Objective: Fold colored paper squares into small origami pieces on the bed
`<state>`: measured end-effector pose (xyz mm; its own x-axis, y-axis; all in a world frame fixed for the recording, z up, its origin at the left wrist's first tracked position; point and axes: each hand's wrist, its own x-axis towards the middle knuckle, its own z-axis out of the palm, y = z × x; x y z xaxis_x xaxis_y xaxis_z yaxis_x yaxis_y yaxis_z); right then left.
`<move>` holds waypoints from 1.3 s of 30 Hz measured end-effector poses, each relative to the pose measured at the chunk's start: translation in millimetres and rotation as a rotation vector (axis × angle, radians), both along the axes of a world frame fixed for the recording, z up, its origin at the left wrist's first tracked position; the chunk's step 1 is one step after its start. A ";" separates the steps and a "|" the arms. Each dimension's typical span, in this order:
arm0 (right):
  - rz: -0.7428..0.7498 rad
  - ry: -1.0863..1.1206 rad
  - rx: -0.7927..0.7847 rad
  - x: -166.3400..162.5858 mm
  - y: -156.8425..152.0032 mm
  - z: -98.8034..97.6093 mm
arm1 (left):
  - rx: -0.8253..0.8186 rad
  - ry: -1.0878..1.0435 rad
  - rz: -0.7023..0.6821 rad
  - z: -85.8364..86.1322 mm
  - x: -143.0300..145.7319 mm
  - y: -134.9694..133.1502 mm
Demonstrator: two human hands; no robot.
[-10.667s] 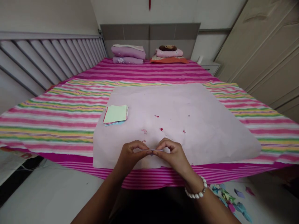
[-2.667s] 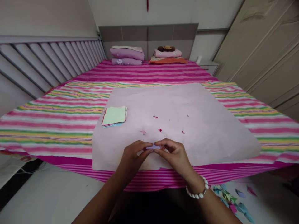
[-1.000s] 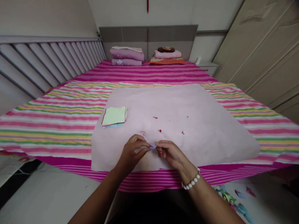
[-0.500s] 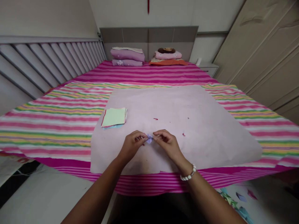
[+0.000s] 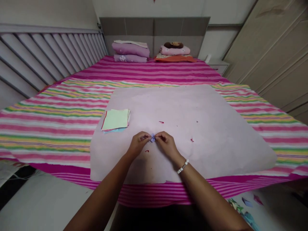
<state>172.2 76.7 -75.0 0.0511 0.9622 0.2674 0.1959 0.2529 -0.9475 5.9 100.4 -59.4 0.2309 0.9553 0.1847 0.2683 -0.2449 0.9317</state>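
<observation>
A small folded piece of purple paper [image 5: 152, 138] is held just above the pale sheet, between my two hands. My left hand [image 5: 139, 143] pinches its left side between thumb and fingers. On the opposite side, my right hand [image 5: 166, 143] pinches it in the same way, with a white bead bracelet [image 5: 183, 166] on that wrist. The fingertips cover the paper's edges, so its exact folded shape is hard to make out. To the left of my hands lies a stack of square paper [image 5: 116, 119], light green on top.
Small red scraps [image 5: 147, 151] and a red bit [image 5: 192, 140] lie on the pale sheet [image 5: 216, 154], which covers part of the striped bed. Folded paper pieces [image 5: 247, 202] are on the floor at lower right. Folded bedding [image 5: 131, 49] stands by the headboard [image 5: 139, 27].
Both hands have drawn slightly closer together on the purple paper, which now looks narrower. A red scrap near my left hand shows more fully. The camera view has shifted a little.
</observation>
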 end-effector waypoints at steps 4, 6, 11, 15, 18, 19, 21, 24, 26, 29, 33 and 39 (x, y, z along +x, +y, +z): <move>-0.055 -0.015 -0.018 -2.3 5.6 -15.7 | -0.049 -0.010 0.062 -16.1 -1.2 4.7; -0.066 -0.021 -0.021 -3.7 6.2 -19.1 | -0.055 -0.004 0.102 -21.3 1.3 4.6; -0.074 -0.040 -0.003 -7.2 5.0 -19.3 | -0.015 0.052 0.205 -28.2 14.5 1.9; -0.080 -0.059 0.031 -7.5 4.1 -18.7 | 0.051 0.098 0.270 -32.3 19.1 1.1; -0.074 -0.075 0.067 -6.3 3.4 -18.6 | 0.125 0.130 0.269 -34.4 16.8 0.8; -0.071 -0.081 0.078 -5.9 3.0 -18.4 | 0.153 0.145 0.252 -34.5 15.5 0.4; -0.063 -0.094 0.097 -5.3 2.1 -17.8 | 0.202 0.186 0.204 -33.9 13.1 -0.7; -0.051 -0.124 0.120 -5.4 0.2 -16.2 | 0.248 0.267 0.154 -31.8 11.0 -2.9; -0.047 -0.148 0.133 -5.9 -0.9 -15.1 | 0.265 0.323 0.153 -30.5 11.1 -3.8; -0.046 -0.184 0.153 -6.8 -2.2 -14.2 | 0.282 0.408 0.159 -29.3 12.7 -4.0; -0.044 -0.234 0.179 -7.4 -2.9 -15.1 | 0.285 0.525 0.158 -26.5 15.0 -3.7; -0.030 -0.304 0.209 -7.5 -4.9 -18.1 | 0.283 0.648 0.115 -21.4 15.4 -3.9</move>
